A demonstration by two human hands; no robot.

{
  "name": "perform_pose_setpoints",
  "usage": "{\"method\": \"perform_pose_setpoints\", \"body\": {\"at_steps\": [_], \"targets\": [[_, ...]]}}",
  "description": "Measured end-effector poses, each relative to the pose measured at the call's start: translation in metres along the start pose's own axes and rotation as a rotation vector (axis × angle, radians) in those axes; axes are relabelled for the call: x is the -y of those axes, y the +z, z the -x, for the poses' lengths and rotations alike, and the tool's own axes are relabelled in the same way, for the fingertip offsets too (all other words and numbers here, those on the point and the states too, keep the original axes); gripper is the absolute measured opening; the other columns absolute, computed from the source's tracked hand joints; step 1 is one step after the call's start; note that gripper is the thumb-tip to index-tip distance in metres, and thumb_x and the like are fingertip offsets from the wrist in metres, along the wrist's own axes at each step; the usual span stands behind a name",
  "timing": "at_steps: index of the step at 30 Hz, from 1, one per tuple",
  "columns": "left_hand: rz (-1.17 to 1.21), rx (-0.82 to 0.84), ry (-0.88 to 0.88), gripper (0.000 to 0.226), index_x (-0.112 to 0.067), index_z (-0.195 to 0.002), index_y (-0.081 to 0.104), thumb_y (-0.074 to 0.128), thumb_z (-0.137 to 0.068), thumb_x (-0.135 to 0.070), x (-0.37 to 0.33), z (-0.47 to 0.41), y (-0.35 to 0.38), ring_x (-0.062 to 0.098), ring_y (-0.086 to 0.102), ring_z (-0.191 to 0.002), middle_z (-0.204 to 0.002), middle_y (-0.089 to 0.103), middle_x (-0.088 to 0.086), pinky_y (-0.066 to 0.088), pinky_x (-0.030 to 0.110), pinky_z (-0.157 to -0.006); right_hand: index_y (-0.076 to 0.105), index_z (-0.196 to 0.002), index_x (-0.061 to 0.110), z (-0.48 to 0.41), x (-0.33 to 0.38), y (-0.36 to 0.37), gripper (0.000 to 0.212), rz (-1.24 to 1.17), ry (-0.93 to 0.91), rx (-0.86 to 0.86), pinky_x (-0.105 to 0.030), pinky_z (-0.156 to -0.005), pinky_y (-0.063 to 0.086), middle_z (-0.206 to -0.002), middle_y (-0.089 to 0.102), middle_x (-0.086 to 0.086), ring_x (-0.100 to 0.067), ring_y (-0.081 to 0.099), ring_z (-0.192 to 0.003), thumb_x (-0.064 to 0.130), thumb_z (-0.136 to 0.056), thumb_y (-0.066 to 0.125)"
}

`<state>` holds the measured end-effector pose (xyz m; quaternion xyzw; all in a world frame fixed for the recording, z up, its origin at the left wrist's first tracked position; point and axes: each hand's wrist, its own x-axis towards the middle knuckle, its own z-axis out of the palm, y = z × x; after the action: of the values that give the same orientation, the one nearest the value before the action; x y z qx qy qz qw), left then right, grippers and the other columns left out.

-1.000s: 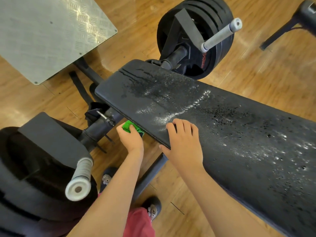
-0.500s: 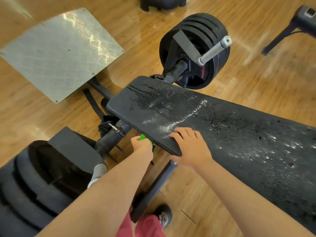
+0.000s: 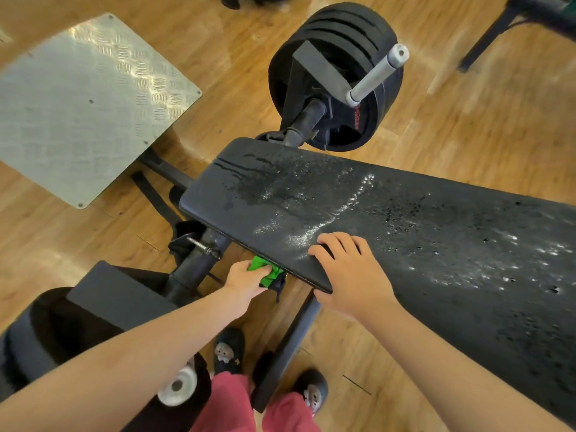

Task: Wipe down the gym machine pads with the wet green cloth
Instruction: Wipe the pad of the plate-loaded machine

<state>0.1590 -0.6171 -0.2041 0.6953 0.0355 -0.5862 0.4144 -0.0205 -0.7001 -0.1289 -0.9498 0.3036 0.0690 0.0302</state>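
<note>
A long black pad (image 3: 389,232) with wet streaks and droplets slants across the middle of the head view. My left hand (image 3: 241,280) grips the bunched green cloth (image 3: 265,269) against the pad's near side edge, partly tucked beneath it. My right hand (image 3: 346,269) lies on the pad's near edge just right of the cloth, fingers spread over the top and the thumb hooked under the edge.
Black weight plates on a sleeve with a grey bar end (image 3: 336,85) stand beyond the pad. More plates (image 3: 62,332) sit at the lower left. A checker-plate footplate (image 3: 84,104) is at the upper left. The black frame beam (image 3: 290,347) runs past my feet on the wooden floor.
My left hand has slid the green cloth rightward along the pad's side edge, closer to my right hand. The view has pulled back and risen; my right hand stays on the pad.
</note>
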Motion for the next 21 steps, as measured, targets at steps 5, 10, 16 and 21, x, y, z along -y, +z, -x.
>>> {"method": "perform_pose_setpoints", "body": {"at_steps": [5,10,16,21], "targets": [[0.034,0.114,-0.016,0.024,0.001,-0.112,0.057,0.061,-0.088,0.002,0.002,-0.006,-0.009,0.022,0.064,-0.095,-0.110,0.064,0.017,0.054,0.029,-0.070,0.056,-0.120,0.022,0.001,0.000,0.000,0.063,-0.001,-0.003,0.006,-0.043,-0.099,0.042,-0.128,0.053,-0.003,-0.027,0.048,-0.122,0.054,-0.068,0.073],[0.187,-0.041,-0.001,0.028,0.003,-0.120,0.054,0.056,-0.093,0.000,-0.001,-0.034,-0.027,0.031,0.060,-0.108,-0.117,0.061,0.018,0.051,0.040,-0.086,0.056,-0.119,0.023,0.000,0.002,-0.001,0.062,0.009,0.009,0.009,-0.042,-0.099,0.042,-0.127,0.054,-0.001,-0.026,0.049,-0.122,0.053,-0.067,0.073],[0.351,-0.244,0.015,0.021,-0.005,-0.115,0.051,0.054,-0.094,0.000,-0.025,-0.058,-0.044,0.023,0.057,-0.093,-0.107,0.057,0.012,0.047,0.039,-0.094,0.056,-0.120,0.022,0.001,0.003,-0.003,0.063,0.019,0.023,0.027,-0.042,-0.100,0.039,-0.129,0.053,-0.001,-0.025,0.047,-0.124,0.051,-0.066,0.073],[0.268,-0.055,-0.050,0.015,-0.006,-0.106,0.053,0.055,-0.093,0.001,-0.020,-0.033,-0.036,0.025,0.058,-0.105,-0.110,0.060,0.012,0.049,0.042,-0.092,0.056,-0.119,0.022,0.000,0.004,-0.003,0.064,0.016,0.030,0.035,-0.043,-0.100,0.040,-0.129,0.053,-0.002,-0.026,0.048,-0.124,0.051,-0.065,0.074]]}}
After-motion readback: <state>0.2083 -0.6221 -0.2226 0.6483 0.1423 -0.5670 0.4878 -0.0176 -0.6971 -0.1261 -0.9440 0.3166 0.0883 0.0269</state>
